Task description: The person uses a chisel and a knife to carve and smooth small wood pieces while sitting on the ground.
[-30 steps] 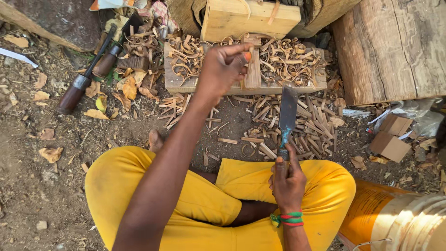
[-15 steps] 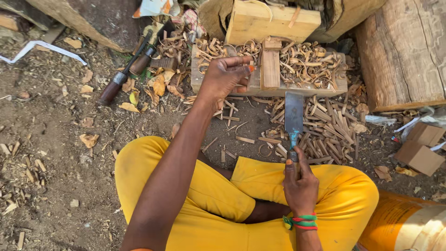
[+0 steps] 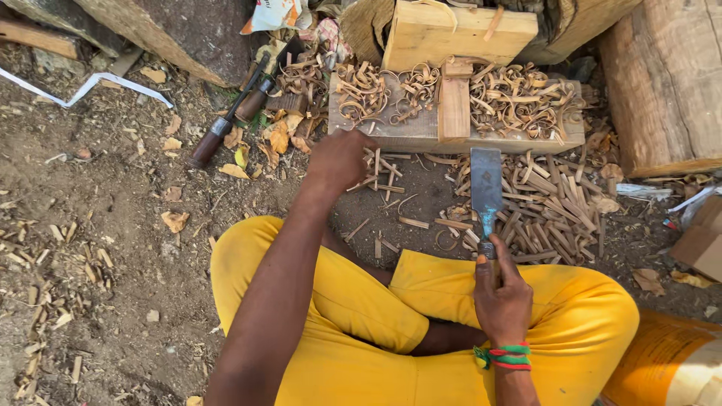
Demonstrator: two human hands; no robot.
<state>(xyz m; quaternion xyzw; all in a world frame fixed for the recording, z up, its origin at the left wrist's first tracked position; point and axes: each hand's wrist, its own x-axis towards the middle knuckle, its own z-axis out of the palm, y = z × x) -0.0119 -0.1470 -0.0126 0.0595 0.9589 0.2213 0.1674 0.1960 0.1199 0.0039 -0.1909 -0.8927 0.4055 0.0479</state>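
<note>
Steel chisel (image 3: 486, 189) points away, upright in clamped right hand (image 3: 502, 295); left hand (image 3: 340, 159) curled

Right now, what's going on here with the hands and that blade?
A person in yellow trousers sits cross-legged on the dirt. The right hand grips the handle of a broad flat chisel, blade pointing away toward a wooden block heaped with curled shavings. The left hand reaches down to the small split sticks just in front of that block. More sticks lie scattered to the right, and other long-handled tools rest on the ground to the left.
</note>
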